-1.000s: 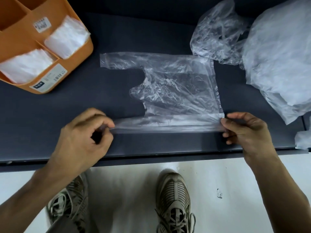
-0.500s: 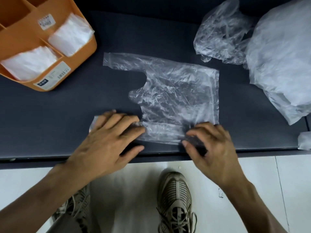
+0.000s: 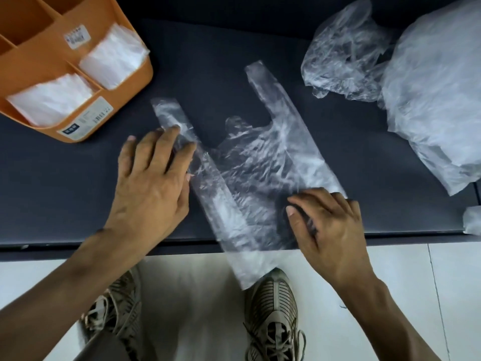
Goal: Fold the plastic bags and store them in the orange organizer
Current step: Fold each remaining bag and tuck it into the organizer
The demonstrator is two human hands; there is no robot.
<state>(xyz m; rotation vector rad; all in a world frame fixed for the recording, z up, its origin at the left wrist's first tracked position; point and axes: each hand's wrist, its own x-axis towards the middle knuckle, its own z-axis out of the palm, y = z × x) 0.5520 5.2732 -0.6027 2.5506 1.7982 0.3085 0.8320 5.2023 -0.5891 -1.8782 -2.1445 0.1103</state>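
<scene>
On dark table [image 3: 65,183], clear bag [image 3: 260,162] under flat left fingers [image 3: 179,149], right fingers [image 3: 312,201] curled, pressing it

Orange organizer [image 3: 125,82], clear crinkled plastic bag [image 3: 255,162], dark grey table [image 3: 65,183], striped olive-grey shoes [image 3: 273,308], white floor [image 3: 390,277]
</scene>
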